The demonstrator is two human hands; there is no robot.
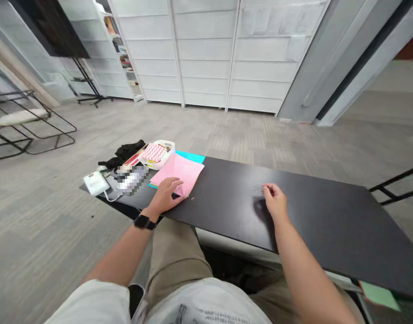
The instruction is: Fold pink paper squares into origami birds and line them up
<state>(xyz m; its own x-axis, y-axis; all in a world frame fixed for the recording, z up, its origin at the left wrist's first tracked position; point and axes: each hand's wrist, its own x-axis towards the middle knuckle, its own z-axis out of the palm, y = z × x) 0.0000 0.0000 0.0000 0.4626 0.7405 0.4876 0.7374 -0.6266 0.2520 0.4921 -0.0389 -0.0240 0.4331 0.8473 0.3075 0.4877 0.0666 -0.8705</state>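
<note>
My left hand (166, 194), with a dark watch on its wrist, rests on the near left part of a stack of pink paper (183, 170). Its thumb and fingers are apart, and the top sheet buckles slightly between them. Other colours peek out under the pink, with a blue sheet (192, 156) at the back. Over the middle of the black table (226, 198), my right hand (275, 198) is closed in a pinch; anything between its fingertips is too small to make out. Faint thin marks show on the tabletop beside those fingertips. A tiny brownish bit (193, 198) lies near the paper.
At the table's left end are a white basket (170, 146) holding a pink-and-white zigzag item (154, 153), black cloth (125, 153), a white box-shaped device (96, 183) with a cable, and a blurred-out object (132, 180). A chair (24, 117) and screen stand (91, 85) are farther off.
</note>
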